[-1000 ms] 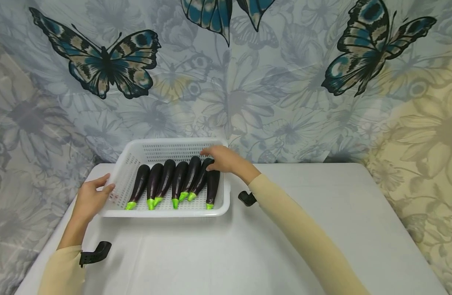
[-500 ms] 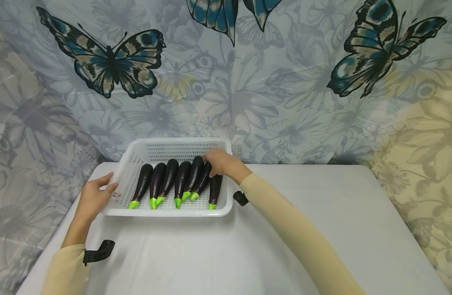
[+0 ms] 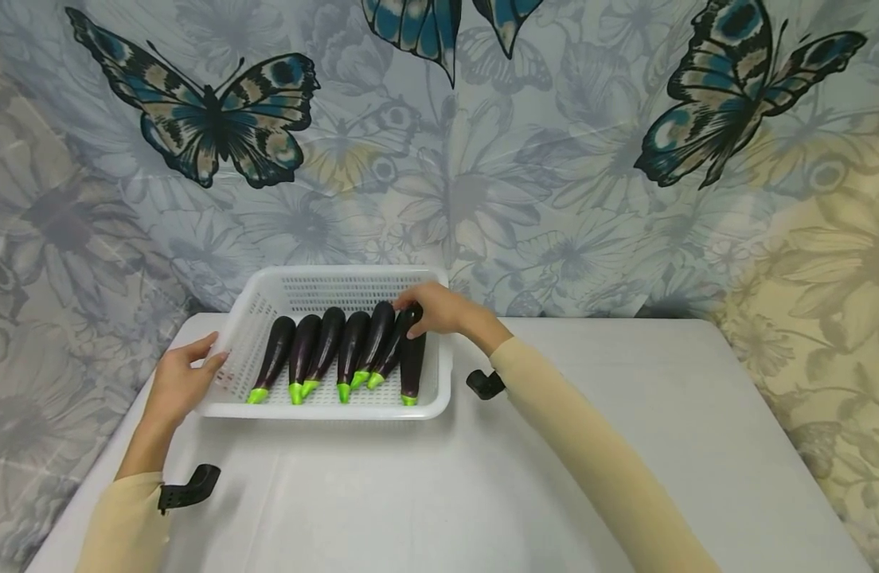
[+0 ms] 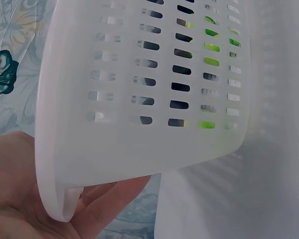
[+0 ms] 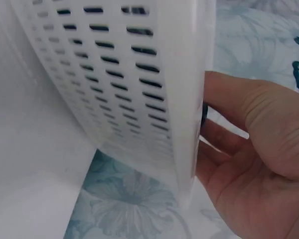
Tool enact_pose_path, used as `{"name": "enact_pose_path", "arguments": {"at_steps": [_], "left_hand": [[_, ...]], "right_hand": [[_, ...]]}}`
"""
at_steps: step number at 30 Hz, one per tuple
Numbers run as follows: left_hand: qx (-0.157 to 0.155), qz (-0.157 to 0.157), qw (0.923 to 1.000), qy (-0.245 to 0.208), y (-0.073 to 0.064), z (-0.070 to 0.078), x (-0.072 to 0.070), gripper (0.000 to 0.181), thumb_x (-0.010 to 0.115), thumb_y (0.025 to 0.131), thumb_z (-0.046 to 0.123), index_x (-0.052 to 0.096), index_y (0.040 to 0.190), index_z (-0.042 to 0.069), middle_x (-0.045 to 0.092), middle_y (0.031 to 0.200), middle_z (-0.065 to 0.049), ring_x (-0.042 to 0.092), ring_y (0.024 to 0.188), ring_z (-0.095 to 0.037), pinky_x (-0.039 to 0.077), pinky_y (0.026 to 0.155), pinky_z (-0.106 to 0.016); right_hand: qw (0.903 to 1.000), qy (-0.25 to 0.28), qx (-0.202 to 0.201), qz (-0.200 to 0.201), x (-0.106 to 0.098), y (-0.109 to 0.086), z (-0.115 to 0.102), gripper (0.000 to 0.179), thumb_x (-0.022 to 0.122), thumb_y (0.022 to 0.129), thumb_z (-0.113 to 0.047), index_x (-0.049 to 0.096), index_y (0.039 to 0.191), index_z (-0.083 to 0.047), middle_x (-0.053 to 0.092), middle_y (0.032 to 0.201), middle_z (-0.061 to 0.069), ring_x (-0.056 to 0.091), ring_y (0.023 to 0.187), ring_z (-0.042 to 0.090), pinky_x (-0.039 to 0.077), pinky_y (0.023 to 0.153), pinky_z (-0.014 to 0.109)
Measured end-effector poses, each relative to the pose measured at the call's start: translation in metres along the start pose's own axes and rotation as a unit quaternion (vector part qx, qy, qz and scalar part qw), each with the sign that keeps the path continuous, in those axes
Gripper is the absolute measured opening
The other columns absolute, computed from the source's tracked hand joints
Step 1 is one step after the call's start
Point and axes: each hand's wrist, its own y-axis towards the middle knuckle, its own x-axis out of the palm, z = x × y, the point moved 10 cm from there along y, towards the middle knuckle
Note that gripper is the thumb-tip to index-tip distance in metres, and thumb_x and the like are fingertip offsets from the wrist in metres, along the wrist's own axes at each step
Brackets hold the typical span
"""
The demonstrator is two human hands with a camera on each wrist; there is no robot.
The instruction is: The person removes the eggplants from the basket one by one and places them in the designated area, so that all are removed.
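Observation:
A white perforated plastic basket (image 3: 325, 412) holds a row of several dark eggplants (image 3: 326, 346) with bright green stem ends toward me. My left hand (image 3: 180, 383) grips the basket's left rim; in the left wrist view, that hand (image 4: 97, 206) has fingers under the rim's corner. At the right end, my right hand (image 3: 439, 309) reaches over the rim and pinches the far end of an eggplant (image 3: 391, 354), second from the right. The rightmost eggplant (image 3: 412, 374) lies below the thumb. From the right wrist, the basket wall hides most of what that hand (image 5: 264, 144) holds.
The basket sits at the back left of a white-covered table (image 3: 597, 414), close to a butterfly-patterned cloth (image 3: 540, 191) behind it. Black wrist mounts (image 3: 486, 385) are strapped to both sleeves.
Over the last half second, my right wrist has drawn back to the right and the rightmost eggplant has shifted slightly left. My left hand keeps its place on the rim.

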Motion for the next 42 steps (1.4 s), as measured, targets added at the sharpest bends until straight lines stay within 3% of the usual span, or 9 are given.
{"name": "enact_pose_path", "arguments": {"at_steps": [5, 9, 17, 20, 25, 32, 36, 39, 42], "left_hand": [[0.005, 0.009, 0.9999, 0.002, 0.0, 0.001, -0.001, 0.046, 0.054, 0.1, 0.013, 0.044, 0.14, -0.009, 0.049, 0.13, -0.041, 0.055, 0.111, -0.048, 0.048, 0.07, -0.039], [-0.008, 0.003, 0.9998, -0.017, 0.0, -0.002, 0.0, 0.048, 0.053, 0.101, 0.015, 0.042, 0.143, -0.006, 0.046, 0.133, -0.041, 0.048, 0.12, -0.052, 0.048, 0.077, -0.048], [-0.039, -0.032, 0.9955, -0.081, -0.002, -0.022, 0.007, 0.058, 0.054, 0.101, 0.034, 0.036, 0.15, 0.009, 0.043, 0.139, -0.038, 0.052, 0.118, -0.045, 0.049, 0.064, -0.017], [-0.047, -0.04, 0.9927, -0.104, -0.002, -0.028, 0.01, 0.062, 0.055, 0.1, 0.038, 0.033, 0.152, 0.012, 0.047, 0.136, -0.036, 0.064, 0.098, -0.02, 0.051, 0.062, -0.018], [-0.052, -0.028, 0.9916, -0.115, -0.002, -0.033, 0.01, 0.062, 0.056, 0.1, 0.037, 0.033, 0.152, 0.011, 0.052, 0.132, -0.035, 0.055, 0.075, 0.009, 0.053, 0.06, -0.021], [-0.083, 0.008, 0.9903, -0.111, 0.004, -0.053, 0.012, 0.063, 0.061, 0.095, 0.044, 0.041, 0.149, 0.02, 0.055, 0.13, -0.027, 0.061, 0.092, -0.015, 0.053, 0.061, -0.026], [-0.103, 0.036, 0.9879, -0.11, 0.006, -0.065, 0.013, 0.062, 0.065, 0.09, 0.051, 0.048, 0.145, 0.027, 0.055, 0.13, -0.022, 0.057, 0.101, -0.018, 0.05, 0.062, -0.028], [-0.12, 0.055, 0.9842, -0.119, 0.012, -0.083, 0.016, 0.059, 0.067, 0.088, 0.052, 0.052, 0.142, 0.033, 0.053, 0.135, -0.02, 0.052, 0.114, -0.025, 0.047, 0.068, -0.026], [-0.105, 0.056, 0.9864, -0.113, 0.022, -0.106, 0.022, 0.057, 0.066, 0.088, 0.055, 0.05, 0.141, 0.04, 0.049, 0.141, -0.019, 0.046, 0.124, -0.031, 0.047, 0.078, -0.028]], "right_hand": [[0.9988, 0.04, -0.026, 0.012, -0.002, -0.007, -0.005, 0.056, 0.078, 0.084, -0.01, 0.057, 0.135, -0.002, 0.057, 0.138, 0.009, 0.048, 0.131, 0.026, 0.04, 0.106, 0.035], [0.9919, 0.117, -0.043, 0.024, -0.006, -0.013, -0.002, 0.054, 0.077, 0.084, -0.007, 0.058, 0.134, -0.002, 0.057, 0.138, 0.009, 0.048, 0.131, 0.025, 0.041, 0.105, 0.035], [0.9807, 0.185, -0.048, 0.04, -0.003, -0.019, 0.006, 0.054, 0.077, 0.084, -0.004, 0.057, 0.134, -0.002, 0.055, 0.139, 0.009, 0.047, 0.132, 0.024, 0.04, 0.106, 0.031], [0.9779, 0.196, -0.052, 0.052, -0.002, -0.022, 0.004, 0.056, 0.077, 0.083, -0.003, 0.057, 0.135, -0.004, 0.054, 0.139, 0.009, 0.049, 0.129, 0.026, 0.043, 0.104, 0.032], [0.9714, 0.22, -0.061, 0.066, -0.001, -0.025, -0.001, 0.058, 0.077, 0.082, -0.001, 0.056, 0.136, -0.004, 0.053, 0.14, 0.009, 0.051, 0.127, 0.03, 0.049, 0.096, 0.034], [0.9663, 0.231, -0.073, 0.086, -0.001, -0.028, -0.007, 0.061, 0.078, 0.082, -0.001, 0.054, 0.138, -0.001, 0.053, 0.141, 0.012, 0.053, 0.124, 0.03, 0.052, 0.088, 0.026], [0.9639, 0.238, -0.065, 0.1, -0.001, -0.03, -0.004, 0.063, 0.078, 0.082, -0.003, 0.053, 0.139, -0.003, 0.053, 0.14, 0.011, 0.054, 0.121, 0.028, 0.053, 0.088, 0.027], [0.9599, 0.249, -0.067, 0.109, -0.004, -0.032, -0.002, 0.06, 0.078, 0.082, -0.003, 0.054, 0.138, -0.003, 0.054, 0.139, 0.009, 0.054, 0.122, 0.028, 0.052, 0.09, 0.029], [0.9501, 0.274, -0.08, 0.125, -0.014, -0.035, -0.003, 0.06, 0.077, 0.083, -0.002, 0.053, 0.138, -0.002, 0.054, 0.138, 0.011, 0.054, 0.121, 0.028, 0.052, 0.091, 0.03]]}}
